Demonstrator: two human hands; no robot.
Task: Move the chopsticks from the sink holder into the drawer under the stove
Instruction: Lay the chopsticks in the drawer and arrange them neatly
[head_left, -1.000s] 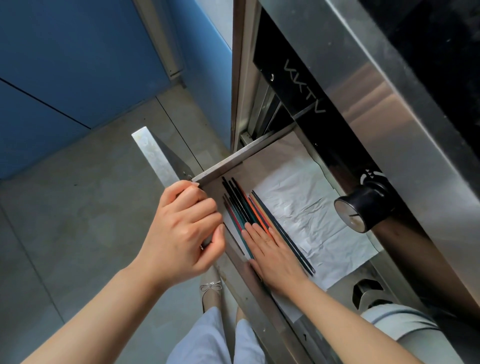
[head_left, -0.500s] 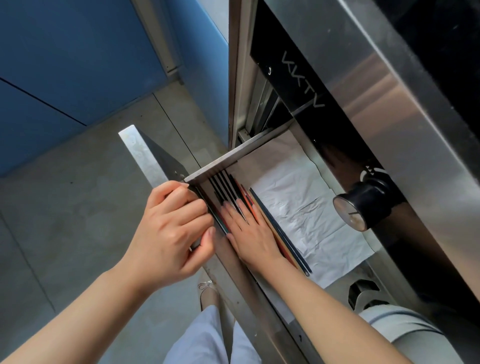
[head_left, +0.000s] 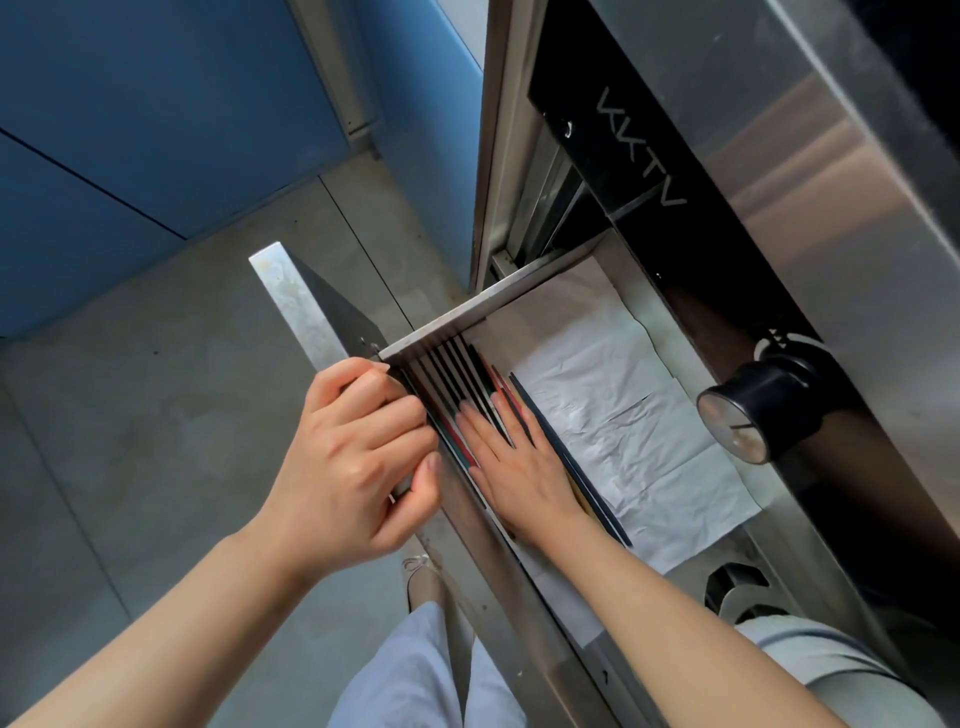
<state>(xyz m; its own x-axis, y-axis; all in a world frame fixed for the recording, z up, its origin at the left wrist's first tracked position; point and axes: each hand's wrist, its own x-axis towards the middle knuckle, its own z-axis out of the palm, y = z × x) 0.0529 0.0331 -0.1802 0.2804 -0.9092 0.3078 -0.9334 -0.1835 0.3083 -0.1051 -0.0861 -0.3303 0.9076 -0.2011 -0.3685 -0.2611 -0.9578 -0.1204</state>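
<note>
The steel drawer (head_left: 441, 319) under the stove stands pulled out, lined with white paper (head_left: 613, 415). Several dark and coloured chopsticks (head_left: 457, 371) lie side by side along the drawer's left side, their tips against its far wall. My right hand (head_left: 519, 467) lies flat on them with straight fingers, covering their near ends. My left hand (head_left: 358, 457) grips the drawer's front panel (head_left: 296, 306) at its top edge, fingers curled over it.
A black stove knob (head_left: 758, 410) juts out over the drawer's right side. The stove's steel front (head_left: 779, 156) rises on the right. Blue cabinets (head_left: 130, 130) and a grey tiled floor (head_left: 130, 441) lie to the left. My legs and a shoe (head_left: 423, 582) are below.
My right hand has slid the chopsticks farther up and to the left, against the drawer's far wall and left side. My left hand has kept its grip on the front panel.
</note>
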